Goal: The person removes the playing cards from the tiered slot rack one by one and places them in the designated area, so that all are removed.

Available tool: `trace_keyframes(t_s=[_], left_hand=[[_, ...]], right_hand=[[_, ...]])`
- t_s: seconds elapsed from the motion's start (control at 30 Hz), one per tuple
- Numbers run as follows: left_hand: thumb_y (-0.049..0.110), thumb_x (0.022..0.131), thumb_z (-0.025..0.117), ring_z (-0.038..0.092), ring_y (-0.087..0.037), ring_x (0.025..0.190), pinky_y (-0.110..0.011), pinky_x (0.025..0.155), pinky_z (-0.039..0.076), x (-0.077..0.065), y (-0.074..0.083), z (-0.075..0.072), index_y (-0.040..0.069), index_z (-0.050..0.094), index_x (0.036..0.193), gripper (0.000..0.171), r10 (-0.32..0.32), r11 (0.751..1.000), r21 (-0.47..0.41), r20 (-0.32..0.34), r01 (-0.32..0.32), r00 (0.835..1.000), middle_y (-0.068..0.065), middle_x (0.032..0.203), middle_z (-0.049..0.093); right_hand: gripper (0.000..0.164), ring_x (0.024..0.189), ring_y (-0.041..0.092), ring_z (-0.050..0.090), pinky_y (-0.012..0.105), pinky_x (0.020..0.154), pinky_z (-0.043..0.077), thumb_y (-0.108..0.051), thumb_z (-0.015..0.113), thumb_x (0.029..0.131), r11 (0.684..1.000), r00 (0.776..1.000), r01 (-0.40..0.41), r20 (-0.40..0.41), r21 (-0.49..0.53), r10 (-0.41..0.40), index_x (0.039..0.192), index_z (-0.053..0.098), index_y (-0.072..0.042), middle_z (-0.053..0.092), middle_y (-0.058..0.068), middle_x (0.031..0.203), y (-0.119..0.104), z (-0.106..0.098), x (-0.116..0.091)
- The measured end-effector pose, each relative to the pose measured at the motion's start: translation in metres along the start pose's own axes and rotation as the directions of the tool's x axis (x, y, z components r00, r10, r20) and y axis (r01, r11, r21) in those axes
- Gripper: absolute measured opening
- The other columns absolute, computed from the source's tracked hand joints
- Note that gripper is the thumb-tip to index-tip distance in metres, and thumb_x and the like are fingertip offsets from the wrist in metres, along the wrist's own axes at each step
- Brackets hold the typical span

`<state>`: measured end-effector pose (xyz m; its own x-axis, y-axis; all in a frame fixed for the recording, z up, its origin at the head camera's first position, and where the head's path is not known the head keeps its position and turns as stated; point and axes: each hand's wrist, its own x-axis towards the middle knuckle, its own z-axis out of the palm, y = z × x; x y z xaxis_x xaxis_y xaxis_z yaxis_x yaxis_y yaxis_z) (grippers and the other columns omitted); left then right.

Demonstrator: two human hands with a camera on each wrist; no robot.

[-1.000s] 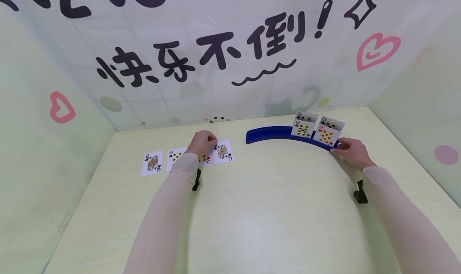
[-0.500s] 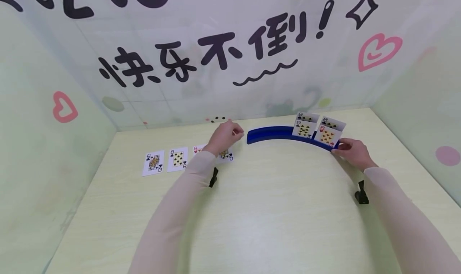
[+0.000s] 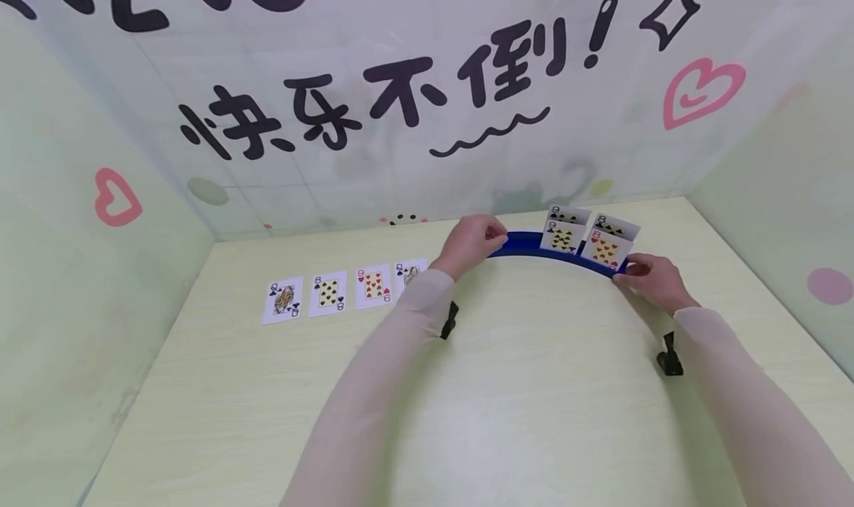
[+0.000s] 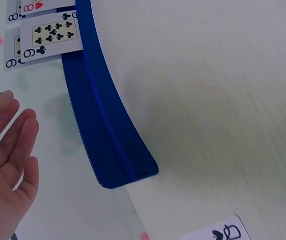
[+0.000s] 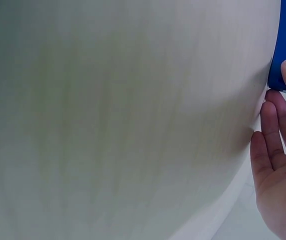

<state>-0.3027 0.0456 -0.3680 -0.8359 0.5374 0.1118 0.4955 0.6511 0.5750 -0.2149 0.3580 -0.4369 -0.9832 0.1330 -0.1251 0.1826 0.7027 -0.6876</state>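
My left hand hovers over the left part of a curved blue playing card holder. In the left wrist view its fingers are loosely bent, with nothing between them, beside the holder. My right hand pinches the holder's right end between thumb and fingers. Standing in the holder's right half are a nine of clubs and an eight of hearts, each with a black-suited card of the same number behind it.
On the table to the left lie a queen of clubs, an eight of spades, a nine of hearts and a queen of spades, partly covered by my left sleeve. A printed wall closes the back.
My left hand has moved right from above the table cards to the holder's left part, uncovering the eight of spades and nine of hearts. My right hand stays at the holder's end.
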Motion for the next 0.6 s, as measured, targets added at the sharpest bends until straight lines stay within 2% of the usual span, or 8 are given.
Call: trace_keyframes(t_s=[0.13,0.3,0.47,0.6], left_hand=[[0.021,0.090,0.060,0.059,-0.011,0.092,-0.020,0.077,0.045,0.009,0.017,0.006,0.010,0.066,0.107,0.021,0.002,1.000,-0.019,-0.017,-0.002,1.000,0.000,0.105,0.064],[0.023,0.091,0.058,0.058,-0.011,0.099,-0.021,0.079,0.045,0.022,0.033,0.016,0.012,0.063,0.114,0.026,-0.007,1.000,-0.022,-0.006,0.007,1.000,0.001,0.114,0.062],[0.023,0.091,0.058,0.055,-0.011,0.103,-0.021,0.081,0.044,0.034,0.045,0.023,0.013,0.062,0.117,0.028,-0.011,0.999,0.032,0.001,0.011,1.000,0.002,0.115,0.060],[0.022,0.091,0.059,0.054,-0.012,0.104,-0.021,0.082,0.044,0.040,0.048,0.027,0.014,0.061,0.118,0.029,-0.027,0.998,0.049,0.008,0.026,1.000,0.001,0.116,0.059]], right_hand=[[0.062,0.101,0.038,0.047,0.050,0.089,0.039,-0.022,0.060,0.090,1.000,1.000,0.003,0.000,-0.003,-0.003,0.133,0.034,0.013,0.050,0.031,0.114,0.001,-0.001,0.000],[0.063,0.101,0.038,0.046,0.050,0.090,0.039,-0.023,0.060,0.090,1.000,1.000,-0.005,-0.005,0.000,0.005,0.134,0.032,0.013,0.049,0.031,0.114,0.001,-0.002,0.000],[0.063,0.102,0.038,0.046,0.050,0.090,0.039,-0.023,0.060,0.090,1.000,1.000,-0.010,-0.006,0.009,0.010,0.134,0.031,0.012,0.049,0.031,0.115,0.002,-0.002,0.001],[0.064,0.103,0.038,0.046,0.049,0.091,0.039,-0.023,0.060,0.090,1.000,1.000,-0.013,0.000,0.024,0.013,0.135,0.031,0.012,0.049,0.030,0.116,0.003,-0.002,0.004]])
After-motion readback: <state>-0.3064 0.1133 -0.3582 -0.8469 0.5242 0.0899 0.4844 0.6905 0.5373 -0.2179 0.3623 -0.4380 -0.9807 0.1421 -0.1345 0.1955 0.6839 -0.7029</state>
